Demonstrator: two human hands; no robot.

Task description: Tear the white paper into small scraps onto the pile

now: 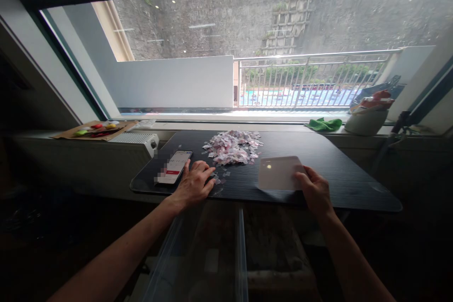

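Observation:
My right hand [314,188] grips the right edge of a flat, pale rectangular sheet [279,173] with rounded corners, held at the table's near side. My left hand [196,179] rests on the dark table, fingers spread, beside several loose paper scraps [220,180]. Just left of it lies a phone [174,167] with its screen lit, close to the fingers. Beyond both hands, a heap of small torn paper pieces [231,147] sits at the middle of the table. Whether the left fingertips touch a scrap is hard to see.
The dark wood-grain table [293,144] stands against a window sill. A clear plastic bin [241,250] is below its front edge. On the sill are a green cloth [323,124] and a pale container [366,121]. Left stand a radiator [136,141] and a brown board [76,130].

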